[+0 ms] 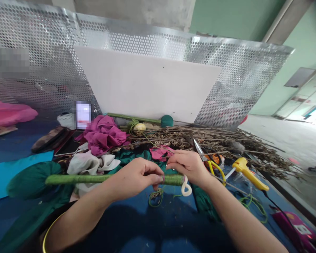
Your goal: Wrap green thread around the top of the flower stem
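Note:
A rod point(80, 179) wrapped in green thread lies level across the front. At its left end is a rounded dark green fabric head point(31, 179); a cream-coloured loop point(186, 188) sticks out at its right end. My left hand point(137, 177) is closed around the rod right of its middle, thumb and fingertips pressed on the wrapping. Just above the right end, my right hand point(186, 165) has its fingers bent and drawn together; whatever they pinch is hidden. A loose coil of green thread point(156, 197) rests on the blue table below the rod.
Dried stems point(213, 135) stretch behind my hands. Scissors point(200, 149) with yellow handles and a yellow glue gun point(249, 174) lie to the right. Magenta cloth point(105, 135), a lit phone point(83, 115) and a green ball point(166, 121) are farther back, before a white board point(150, 84).

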{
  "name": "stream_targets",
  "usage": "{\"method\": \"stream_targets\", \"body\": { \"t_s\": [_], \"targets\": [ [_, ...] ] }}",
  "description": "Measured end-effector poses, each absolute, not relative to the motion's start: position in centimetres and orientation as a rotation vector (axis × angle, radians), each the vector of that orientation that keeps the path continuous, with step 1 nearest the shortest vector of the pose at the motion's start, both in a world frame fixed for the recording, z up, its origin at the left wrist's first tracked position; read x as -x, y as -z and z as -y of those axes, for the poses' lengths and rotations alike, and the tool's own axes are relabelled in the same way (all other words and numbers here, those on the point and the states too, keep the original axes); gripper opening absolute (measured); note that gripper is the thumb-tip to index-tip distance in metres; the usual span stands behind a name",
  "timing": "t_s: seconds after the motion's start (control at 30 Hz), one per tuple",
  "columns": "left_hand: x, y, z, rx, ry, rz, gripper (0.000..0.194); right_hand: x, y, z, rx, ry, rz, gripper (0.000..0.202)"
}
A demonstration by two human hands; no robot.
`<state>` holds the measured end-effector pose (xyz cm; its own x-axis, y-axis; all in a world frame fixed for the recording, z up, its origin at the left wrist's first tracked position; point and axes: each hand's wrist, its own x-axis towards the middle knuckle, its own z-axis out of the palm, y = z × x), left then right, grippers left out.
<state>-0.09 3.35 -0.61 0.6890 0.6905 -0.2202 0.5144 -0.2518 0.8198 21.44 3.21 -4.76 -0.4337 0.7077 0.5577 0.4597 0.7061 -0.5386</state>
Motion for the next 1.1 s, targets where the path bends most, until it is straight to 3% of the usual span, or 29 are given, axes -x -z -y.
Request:
{"method": "stream_targets", "body": {
  "t_s": [0.33, 0.57, 0.87, 1.1],
  "targets": [
    [-1.0, 2.0, -3.1, -2.017, -0.228, -0.956, 0.013, -21.5, 2.9, -1.8, 0.876, 0.262, 2.470, 0.034],
    [-1.1, 1.6, -2.6, -2.255, -0.478, -1.148, 0.016, -20.5, 0.2, 1.0, 1.223, 0.175, 2.388, 0.029],
    [-0.8, 1.2, -2.0, -2.380, -0.726, -1.261, 0.020, -18.1, 1.5, 3.3, 1.529, 0.035, 2.204, 0.019],
    [-0.7, 1.6, -1.9, -2.422, -0.737, -1.213, 0.025, -17.1, 2.3, 2.4, 1.286, -0.404, 1.937, 0.017]
  ]
}}
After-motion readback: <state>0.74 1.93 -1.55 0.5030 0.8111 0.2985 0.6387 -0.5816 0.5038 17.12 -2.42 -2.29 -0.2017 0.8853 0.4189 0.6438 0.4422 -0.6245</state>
